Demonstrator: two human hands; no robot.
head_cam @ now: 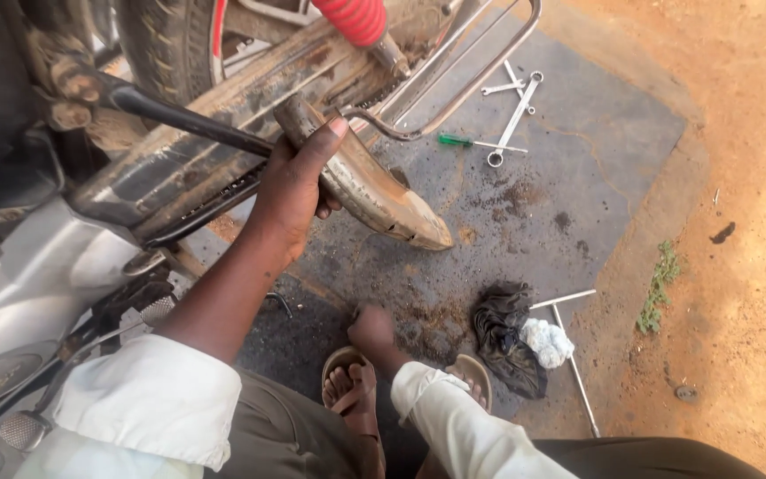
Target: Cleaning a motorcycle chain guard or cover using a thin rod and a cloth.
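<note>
Out in the open, a dark oil-stained mat lies on orange dirt, with wrenches, a green screwdriver and a dark rag scattered on it. The left hand grips the rusty exhaust pipe beside the motorcycle's chain guard. The right hand is clenched low against the mat.

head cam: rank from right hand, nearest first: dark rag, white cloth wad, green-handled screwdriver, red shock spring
1. dark rag, just beside the right hand, on the mat.
2. white cloth wad, on the rag's far edge.
3. green-handled screwdriver, up the mat near the wrenches.
4. red shock spring, top of frame on the motorcycle.
</note>
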